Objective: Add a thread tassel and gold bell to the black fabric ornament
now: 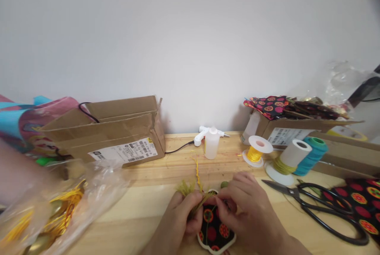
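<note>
My left hand (184, 213) is closed on an olive-green thread tassel (186, 187), whose frayed end sticks up above the thumb. Thumb and fingers of my right hand (245, 203) are pinched together on a fine olive thread beside it. Under both hands lies a black patterned fabric piece (211, 233) with red and orange motifs and a white border; the hands cover part of it. A twisted yellow cord (197, 174) extends up from between the hands. Some small round green thing (224, 184) peeks out behind my right fingers.
Black-handled scissors (319, 203) lie at right, near a yellow thread spool (254, 154), an olive thread spool (285, 164) and a teal spool (311, 156). A white bottle (211, 144) and corded white tool (202, 134) stand behind. Cardboard boxes (118, 132) and a plastic bag (97, 191) are left.
</note>
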`<state>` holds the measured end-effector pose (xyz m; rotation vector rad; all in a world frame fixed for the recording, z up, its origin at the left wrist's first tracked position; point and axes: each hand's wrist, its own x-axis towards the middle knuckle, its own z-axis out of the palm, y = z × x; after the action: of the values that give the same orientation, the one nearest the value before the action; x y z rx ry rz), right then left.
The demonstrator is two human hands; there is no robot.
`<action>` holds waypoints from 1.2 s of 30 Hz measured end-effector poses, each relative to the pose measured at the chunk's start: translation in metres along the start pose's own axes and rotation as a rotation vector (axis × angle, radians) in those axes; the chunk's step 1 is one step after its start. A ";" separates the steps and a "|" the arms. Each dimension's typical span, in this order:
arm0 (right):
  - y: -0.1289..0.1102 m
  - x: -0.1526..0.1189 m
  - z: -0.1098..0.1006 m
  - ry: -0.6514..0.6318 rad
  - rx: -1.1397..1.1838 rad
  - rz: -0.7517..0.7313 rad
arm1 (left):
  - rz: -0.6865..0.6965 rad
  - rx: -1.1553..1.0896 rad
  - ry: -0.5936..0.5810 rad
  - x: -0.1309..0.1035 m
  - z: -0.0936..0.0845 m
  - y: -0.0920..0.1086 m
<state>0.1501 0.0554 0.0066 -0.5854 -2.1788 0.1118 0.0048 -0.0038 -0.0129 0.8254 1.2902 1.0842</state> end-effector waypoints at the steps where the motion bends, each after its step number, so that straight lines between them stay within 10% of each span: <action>1: 0.002 0.000 0.000 0.005 -0.015 0.031 | -0.009 -0.031 -0.013 0.000 0.000 -0.001; 36: -0.006 -0.002 0.003 -0.013 0.066 0.010 | -0.052 0.031 0.091 0.001 0.006 0.002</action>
<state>0.1470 0.0494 0.0049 -0.5599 -2.1766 0.1923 0.0107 -0.0017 -0.0102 0.7686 1.4003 1.0735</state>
